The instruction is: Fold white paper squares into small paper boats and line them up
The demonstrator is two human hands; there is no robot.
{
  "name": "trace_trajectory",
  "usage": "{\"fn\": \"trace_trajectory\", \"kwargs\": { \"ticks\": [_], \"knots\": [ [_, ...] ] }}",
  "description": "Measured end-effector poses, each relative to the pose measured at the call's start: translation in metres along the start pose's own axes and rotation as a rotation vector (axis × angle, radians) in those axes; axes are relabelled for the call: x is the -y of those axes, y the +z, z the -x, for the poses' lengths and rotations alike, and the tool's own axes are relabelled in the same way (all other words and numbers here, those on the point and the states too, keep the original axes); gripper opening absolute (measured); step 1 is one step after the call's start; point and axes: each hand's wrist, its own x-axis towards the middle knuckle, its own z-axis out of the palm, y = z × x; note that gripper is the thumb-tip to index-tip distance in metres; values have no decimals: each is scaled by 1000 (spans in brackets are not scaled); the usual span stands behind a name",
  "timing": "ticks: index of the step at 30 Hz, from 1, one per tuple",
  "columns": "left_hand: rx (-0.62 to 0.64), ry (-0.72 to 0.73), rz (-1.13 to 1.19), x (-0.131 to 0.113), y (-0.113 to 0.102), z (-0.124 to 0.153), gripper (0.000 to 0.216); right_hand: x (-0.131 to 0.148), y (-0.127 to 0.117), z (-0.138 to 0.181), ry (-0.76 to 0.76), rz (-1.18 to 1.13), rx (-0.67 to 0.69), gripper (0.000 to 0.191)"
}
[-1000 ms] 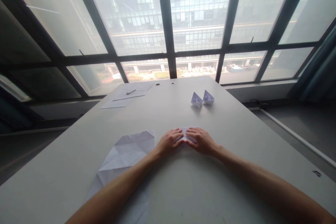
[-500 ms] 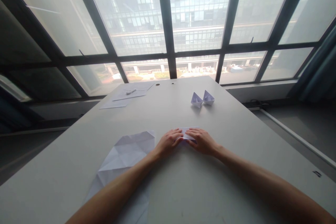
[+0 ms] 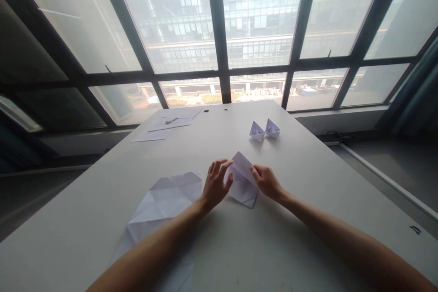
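A folded sheet of white paper [image 3: 242, 182] is tilted up off the table between my hands, one flap opened and a corner pointing away from me. My right hand [image 3: 267, 180] pinches its right edge between thumb and fingers. On the other side, my left hand [image 3: 216, 183] has its thumb and fingers apart, curved beside the paper's left edge; whether the fingertips touch it is hard to tell. Beyond the hands stand two small folded paper boats [image 3: 257, 131], side by side. Under and beside my left forearm lies a large creased paper sheet [image 3: 164, 200].
The white table [image 3: 308, 200] runs up to the window wall. At its far left lie flat paper sheets [image 3: 147, 134] with a small white item [image 3: 171, 120] on top. A dark round spot [image 3: 205, 111] shows near the far edge, a black mark [image 3: 415, 229] at right.
The folded paper, pressed flat under both hands before, is now turned and lifted with a flap opened. My left hand has come off it and spread; my right hand now pinches its edge.
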Motion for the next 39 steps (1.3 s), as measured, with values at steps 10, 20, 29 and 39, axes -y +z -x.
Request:
{"fn": "trace_trajectory", "kwargs": {
  "ticks": [10, 20, 29, 39],
  "knots": [
    [293, 52, 27, 3, 12, 3, 39, -27, 2, -10, 276, -297, -100, 47],
    [384, 125, 16, 14, 18, 6, 39, -21, -1, 0, -325, 289, 0, 23],
    [380, 115, 34, 13, 16, 6, 28, -17, 1, 3, -400, 290, 149, 18],
    [388, 115, -11, 18, 19, 8, 37, -17, 3, 4, -373, 294, 82, 19]
  ]
}}
